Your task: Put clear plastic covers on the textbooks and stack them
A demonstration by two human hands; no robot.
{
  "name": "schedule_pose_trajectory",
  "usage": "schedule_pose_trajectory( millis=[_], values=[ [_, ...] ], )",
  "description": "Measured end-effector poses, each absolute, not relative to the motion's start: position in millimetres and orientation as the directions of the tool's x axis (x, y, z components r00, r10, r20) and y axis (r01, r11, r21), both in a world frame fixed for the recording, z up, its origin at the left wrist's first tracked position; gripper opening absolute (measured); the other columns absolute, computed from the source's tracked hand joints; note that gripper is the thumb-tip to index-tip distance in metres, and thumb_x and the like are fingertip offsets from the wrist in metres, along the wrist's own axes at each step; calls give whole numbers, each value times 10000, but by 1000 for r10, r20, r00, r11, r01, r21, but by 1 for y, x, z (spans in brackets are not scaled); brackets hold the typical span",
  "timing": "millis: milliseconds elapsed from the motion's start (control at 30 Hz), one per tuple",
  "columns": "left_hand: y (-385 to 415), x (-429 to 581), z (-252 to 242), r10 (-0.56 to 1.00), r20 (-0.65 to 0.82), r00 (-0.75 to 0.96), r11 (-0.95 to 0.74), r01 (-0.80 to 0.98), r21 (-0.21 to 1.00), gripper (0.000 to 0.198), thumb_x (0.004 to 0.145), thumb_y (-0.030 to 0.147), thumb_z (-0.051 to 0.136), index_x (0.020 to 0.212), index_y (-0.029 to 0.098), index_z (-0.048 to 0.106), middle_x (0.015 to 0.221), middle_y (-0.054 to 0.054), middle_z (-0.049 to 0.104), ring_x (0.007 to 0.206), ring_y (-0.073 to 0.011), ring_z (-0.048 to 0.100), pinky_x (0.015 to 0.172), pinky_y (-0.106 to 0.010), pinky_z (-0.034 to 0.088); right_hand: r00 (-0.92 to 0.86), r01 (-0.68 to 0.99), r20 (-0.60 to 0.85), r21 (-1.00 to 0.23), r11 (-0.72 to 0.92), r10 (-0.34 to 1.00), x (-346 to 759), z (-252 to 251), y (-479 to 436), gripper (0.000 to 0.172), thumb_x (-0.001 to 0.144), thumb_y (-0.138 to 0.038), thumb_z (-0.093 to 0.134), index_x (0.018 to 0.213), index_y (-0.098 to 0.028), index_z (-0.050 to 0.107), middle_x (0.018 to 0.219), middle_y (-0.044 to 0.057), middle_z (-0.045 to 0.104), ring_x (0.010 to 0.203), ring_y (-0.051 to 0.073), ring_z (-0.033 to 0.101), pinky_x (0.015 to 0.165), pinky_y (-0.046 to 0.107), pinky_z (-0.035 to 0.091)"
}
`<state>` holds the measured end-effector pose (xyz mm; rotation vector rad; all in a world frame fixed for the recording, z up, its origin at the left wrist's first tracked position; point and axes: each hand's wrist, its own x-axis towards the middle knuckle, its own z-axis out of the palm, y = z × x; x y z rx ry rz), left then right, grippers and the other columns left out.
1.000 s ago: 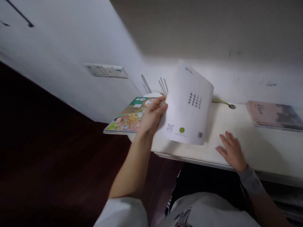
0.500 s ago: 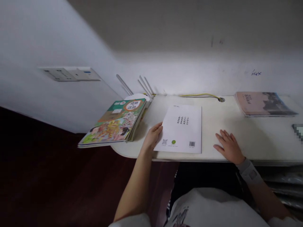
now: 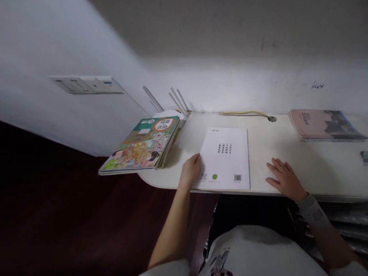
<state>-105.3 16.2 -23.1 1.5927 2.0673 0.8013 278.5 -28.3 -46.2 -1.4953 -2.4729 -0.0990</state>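
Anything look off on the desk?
Yes: the stack of illustrated textbooks at the left end of the white desk juts past the desk's rounded edge, out over the dark floor. It also sits tilted, so it looks precariously placed.

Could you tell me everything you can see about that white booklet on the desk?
The white booklet lies flat and closed on the pale desk, near its front edge, with a smooth paper cover facing up. Short lines of dark print sit in its upper middle, with a green dot and a barcode near the bottom. The person's left hand touches its left edge.
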Motion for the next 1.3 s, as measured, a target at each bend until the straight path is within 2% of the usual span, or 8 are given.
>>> schedule_pose_trajectory(
  millis=[133, 300, 467, 567, 700, 967, 1133, 1300],
  values=[
    [8, -93, -18, 944, 27, -328, 260, 795, 549, 393, 883, 282, 355, 1116, 153, 645, 1102, -149, 686, 992, -249, 623, 865, -340, 432, -442, 880, 248, -65, 470, 862, 281, -45, -28, 527, 925, -492, 395, 1324, -164, 506, 1425, 163, 448, 1322, 301, 388, 1036, 493, 310],
    [8, -88, -15, 952, 54, -300, 243, 854, 460, 406, 914, 270, 314, 1120, 143, 640, 1076, -152, 678, 984, -239, 620, 862, -329, 442, -476, 850, 272, -102, 516, 837, 256, -36, -33, 476, 938, -444, 392, 1304, -171, 525, 1410, 153, 469, 1313, 296, 402, 1043, 497, 313],
    [-4, -84, -11, 956, 97, -276, 244, 936, 252, 399, 916, 268, 330, 1143, 124, 624, 1256, -182, 574, 1150, -310, 521, 927, -421, 436, -586, 764, 260, -138, 630, 768, 220, -34, -43, 503, 934, -451, 411, 1363, -195, 461, 1449, 120, 429, 1346, 271, 357, 1086, 493, 283],
    [-14, -77, -11, 958, 62, -281, 266, 947, 182, 404, 922, 273, 337, 1194, 116, 591, 1372, -180, 489, 1269, -334, 420, 981, -470, 406, -598, 758, 252, -132, 639, 761, 214, -37, -46, 541, 927, -483, 415, 1384, -195, 435, 1454, 117, 424, 1354, 276, 343, 1089, 501, 277],
    [-20, -71, -13, 960, 35, -279, 269, 946, 182, 446, 923, 273, 347, 1304, 104, 505, 1436, -174, 425, 1323, -320, 370, 1046, -467, 356, -600, 758, 245, -130, 639, 762, 217, -41, -45, 553, 926, -499, 409, 1387, -196, 432, 1453, 112, 426, 1362, 278, 329, 1093, 503, 269],
    [-22, -58, -5, 959, 6, -283, 279, 949, 146, 440, 928, 278, 325, 1292, 134, 526, 1465, -148, 396, 1377, -357, 278, 1074, -605, 247, -590, 758, 255, -152, 634, 766, 218, -45, -44, 561, 922, -508, 412, 1409, -230, 400, 1454, 91, 429, 1360, 266, 337, 1096, 505, 265],
    [-21, -54, -4, 952, 22, -304, 295, 938, 183, 440, 927, 276, 332, 1306, 135, 505, 1447, -168, 416, 1367, -349, 301, 1068, -612, 252, -587, 760, 267, -145, 634, 764, 218, -44, -45, 553, 922, -494, 421, 1411, -235, 399, 1451, 89, 434, 1355, 262, 347, 1092, 499, 274],
    [-18, -63, -5, 948, 56, -314, 285, 912, 296, 367, 920, 270, 354, 1186, 164, 584, 1404, -153, 473, 1326, -314, 380, 1056, -547, 315, -584, 763, 263, -145, 630, 768, 217, -43, -45, 540, 927, -488, 409, 1409, -244, 402, 1449, 83, 437, 1347, 266, 359, 1089, 501, 274]
  ],
)
